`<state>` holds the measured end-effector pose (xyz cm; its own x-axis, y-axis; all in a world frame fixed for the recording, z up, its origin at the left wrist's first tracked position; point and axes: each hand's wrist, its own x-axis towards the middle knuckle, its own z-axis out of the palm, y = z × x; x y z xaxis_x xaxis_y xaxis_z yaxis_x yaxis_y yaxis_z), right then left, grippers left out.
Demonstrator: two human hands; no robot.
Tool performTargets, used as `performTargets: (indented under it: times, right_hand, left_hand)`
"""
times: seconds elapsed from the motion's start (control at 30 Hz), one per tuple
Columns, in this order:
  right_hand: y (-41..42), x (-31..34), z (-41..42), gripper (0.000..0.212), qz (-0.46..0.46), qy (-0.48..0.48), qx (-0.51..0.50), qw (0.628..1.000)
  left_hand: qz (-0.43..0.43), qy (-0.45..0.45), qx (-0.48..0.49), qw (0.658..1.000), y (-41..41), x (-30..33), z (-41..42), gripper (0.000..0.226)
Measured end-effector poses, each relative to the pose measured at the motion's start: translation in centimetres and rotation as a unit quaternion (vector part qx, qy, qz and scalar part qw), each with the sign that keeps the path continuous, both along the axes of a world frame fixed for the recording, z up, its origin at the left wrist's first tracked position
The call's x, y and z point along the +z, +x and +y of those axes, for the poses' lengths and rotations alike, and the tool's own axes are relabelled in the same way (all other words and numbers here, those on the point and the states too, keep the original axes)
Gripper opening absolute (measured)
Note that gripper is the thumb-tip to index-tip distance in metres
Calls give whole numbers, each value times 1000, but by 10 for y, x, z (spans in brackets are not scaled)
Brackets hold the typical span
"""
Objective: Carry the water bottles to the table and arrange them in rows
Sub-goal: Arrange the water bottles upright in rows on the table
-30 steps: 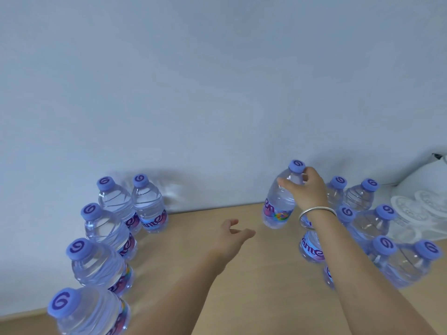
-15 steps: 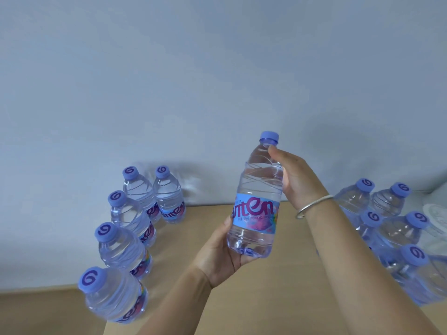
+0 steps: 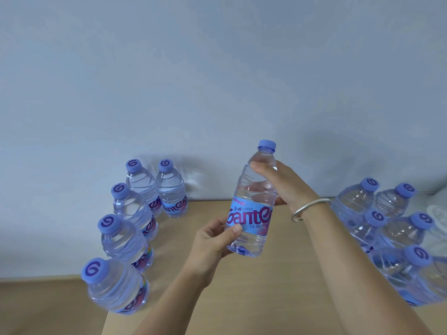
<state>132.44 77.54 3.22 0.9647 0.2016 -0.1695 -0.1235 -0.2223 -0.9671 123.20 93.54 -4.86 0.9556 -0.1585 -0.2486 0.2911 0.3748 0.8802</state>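
The back of the held bottle [image 3: 254, 201] is covered by the right hand [image 3: 287, 187], and part of its lower label by the thumb of the left hand [image 3: 212, 243]. Both forearms are cut off by the bottom edge. The printed word on the label is only partly seen. In the cluster of bottles at the right [image 3: 391, 233], the lower bodies are hidden behind one another and behind the right forearm, so their number cannot be told. The nearest left bottle [image 3: 113, 286] is blurred. A white object [image 3: 437, 213] at the right edge is cropped and cannot be identified
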Motion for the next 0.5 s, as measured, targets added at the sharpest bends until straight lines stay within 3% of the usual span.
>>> performTargets:
  times: [0.17,0.37,0.5]
  right_hand:
    - [-1,-3,14,53,-32,-63,-31,997]
    - [2,-7,26,52,8,-53,6,999]
    - [4,-9,36,48,15,-49,40,998]
  left_hand:
    - [-14,46,-8,999,-9,-1,-2,70]
    - [-19,71,61,995,-11,-2,0,56]
    - [-15,77,91,993,-13,-7,4,66]
